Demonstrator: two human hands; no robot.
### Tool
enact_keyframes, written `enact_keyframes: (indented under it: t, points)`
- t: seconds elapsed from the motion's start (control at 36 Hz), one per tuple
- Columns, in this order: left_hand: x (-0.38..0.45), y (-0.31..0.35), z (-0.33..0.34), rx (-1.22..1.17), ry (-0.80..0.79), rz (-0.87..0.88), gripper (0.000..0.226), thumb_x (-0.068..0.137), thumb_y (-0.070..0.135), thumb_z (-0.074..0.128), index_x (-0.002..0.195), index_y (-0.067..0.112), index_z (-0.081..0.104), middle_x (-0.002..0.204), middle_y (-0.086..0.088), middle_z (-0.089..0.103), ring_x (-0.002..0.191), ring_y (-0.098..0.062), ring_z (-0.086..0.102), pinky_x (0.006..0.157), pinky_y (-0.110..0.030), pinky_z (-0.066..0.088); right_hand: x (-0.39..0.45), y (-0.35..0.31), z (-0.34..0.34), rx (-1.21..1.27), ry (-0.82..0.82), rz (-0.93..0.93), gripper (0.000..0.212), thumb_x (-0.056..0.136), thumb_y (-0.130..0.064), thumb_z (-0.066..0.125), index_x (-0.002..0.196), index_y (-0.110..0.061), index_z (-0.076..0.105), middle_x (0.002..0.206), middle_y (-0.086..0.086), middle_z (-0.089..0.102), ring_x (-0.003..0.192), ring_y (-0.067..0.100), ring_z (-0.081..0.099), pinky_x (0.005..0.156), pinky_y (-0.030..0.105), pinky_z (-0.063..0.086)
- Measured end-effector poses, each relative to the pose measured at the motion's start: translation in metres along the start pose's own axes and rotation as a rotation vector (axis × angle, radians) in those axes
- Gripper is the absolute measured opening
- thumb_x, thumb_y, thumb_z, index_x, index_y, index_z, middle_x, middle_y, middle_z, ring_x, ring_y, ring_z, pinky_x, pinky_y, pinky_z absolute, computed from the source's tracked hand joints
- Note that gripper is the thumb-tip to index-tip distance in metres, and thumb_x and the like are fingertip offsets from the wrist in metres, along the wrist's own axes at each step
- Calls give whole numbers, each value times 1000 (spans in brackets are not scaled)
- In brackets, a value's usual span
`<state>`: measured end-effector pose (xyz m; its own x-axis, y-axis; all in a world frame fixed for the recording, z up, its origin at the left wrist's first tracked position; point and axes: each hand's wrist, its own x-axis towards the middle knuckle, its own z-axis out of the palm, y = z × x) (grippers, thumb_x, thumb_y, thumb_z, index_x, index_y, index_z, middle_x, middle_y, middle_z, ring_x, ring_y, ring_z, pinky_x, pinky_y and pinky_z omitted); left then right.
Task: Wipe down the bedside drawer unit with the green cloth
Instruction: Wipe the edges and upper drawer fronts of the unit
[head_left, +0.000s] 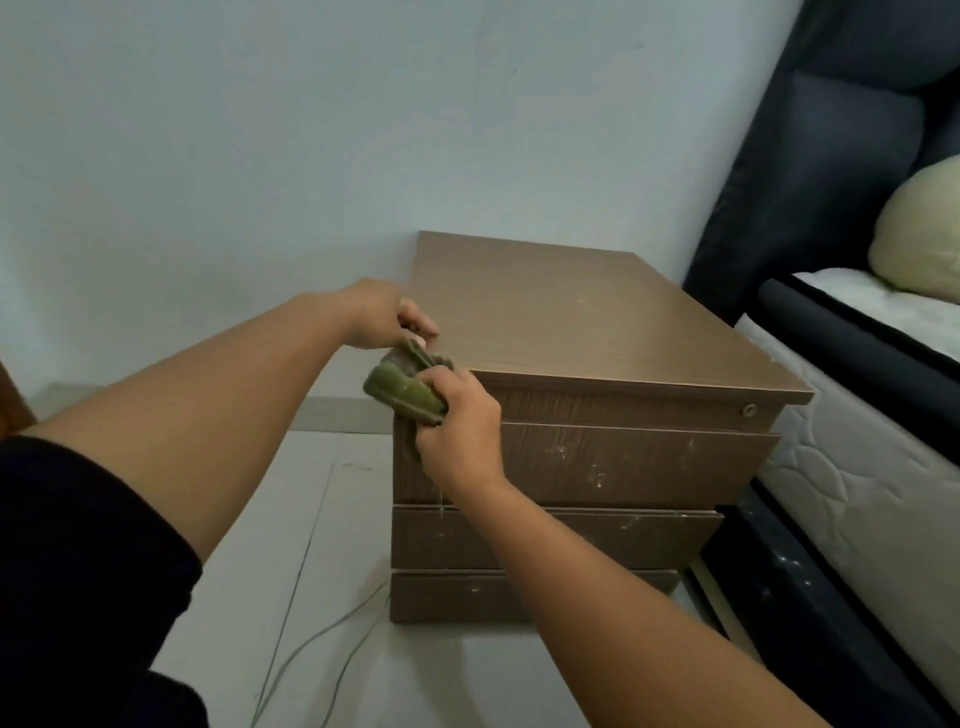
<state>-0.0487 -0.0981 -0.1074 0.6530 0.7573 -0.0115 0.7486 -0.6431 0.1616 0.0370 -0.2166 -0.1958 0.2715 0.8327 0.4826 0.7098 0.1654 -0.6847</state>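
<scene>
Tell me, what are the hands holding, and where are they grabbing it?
Both hold the green cloth. The right hand grips its bunched near end; the left hand pinches its far end, at the drawer unit's front left corner.

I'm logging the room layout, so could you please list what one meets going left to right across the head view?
Black sleeve → left hand → green cloth → right hand → drawer unit → mattress → cream pillow.
</scene>
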Motion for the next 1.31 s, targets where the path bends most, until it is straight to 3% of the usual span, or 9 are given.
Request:
enact_keyframes:
  t: [0.11, 0.25, 0.33, 0.5, 0.72, 0.89, 0.97, 1.17, 1.31]
  points:
    - [2, -2, 1, -16, 16, -4, 37, 91, 33, 58, 128, 31, 58, 132, 2, 59, 123, -15, 50, 97, -22, 34, -5, 11, 2, -118, -114, -260, 27, 71, 3, 66, 95, -8, 67, 95, 9, 58, 93, 24, 52, 73, 26, 40]
    - [4, 0, 3, -50, 51, -12, 36, 91, 33, 58, 127, 29, 59, 133, 0, 58, 124, -17, 49, 94, -22, 33, -4, 23, -7, -198, -175, -365, 33, 67, 4, 65, 97, -6, 65, 95, 11, 56, 90, 27, 50, 69, 36, 48]
    - [4, -1, 6, -61, 66, -17, 35, 91, 34, 58, 126, 29, 60, 131, -1, 59, 123, -18, 50, 95, -24, 35, -7, 32, -18, -271, -240, -350, 38, 67, 3, 68, 103, -10, 63, 104, 9, 54, 97, 26, 52, 72, 43, 52]
    - [2, 3, 14, -140, 134, -47, 31, 93, 31, 56, 123, 27, 63, 130, -2, 60, 123, -20, 49, 90, -21, 31, -12, 49, -47, -385, -254, -266, 43, 67, 4, 64, 108, -11, 60, 112, 8, 54, 106, 27, 49, 79, 40, 49]
    - [-17, 16, 36, -274, 360, -124, 28, 97, 23, 49, 119, 18, 66, 128, -3, 62, 123, -19, 51, 104, -24, 33, -16, 60, -64, -530, -210, -183, 40, 73, 2, 60, 109, -12, 54, 109, 5, 61, 103, 25, 46, 77, 34, 38]
    - [-30, 17, 66, -393, 533, -301, 37, 101, 15, 31, 132, 11, 51, 132, -13, 56, 122, -29, 50, 103, -32, 36, -15, 50, -59, -609, -249, -95, 36, 79, -6, 58, 113, -14, 48, 113, 5, 58, 111, 27, 43, 86, 40, 38]
    - [-38, 21, 83, -594, 480, -427, 41, 99, 10, 36, 140, 9, 38, 132, -15, 54, 121, -29, 52, 102, -32, 39, -16, 46, -57, -613, -254, -40, 35, 81, -4, 55, 113, -14, 47, 114, 7, 57, 112, 28, 43, 88, 40, 38]
    - [-53, 23, 106, -555, 383, -474, 36, 96, 23, 51, 129, 8, 53, 127, -12, 59, 118, -26, 55, 101, -30, 39, -15, 35, -63, -574, -297, 34, 35, 85, -6, 54, 117, -14, 45, 118, 10, 54, 111, 30, 44, 94, 44, 39]
    - [-60, 24, 113, -503, 373, -446, 29, 93, 21, 57, 120, 9, 59, 115, -11, 64, 105, -23, 60, 82, -22, 40, -15, 39, -63, -526, -294, 32, 39, 83, -4, 55, 118, -18, 43, 112, 7, 56, 110, 28, 44, 90, 45, 42]
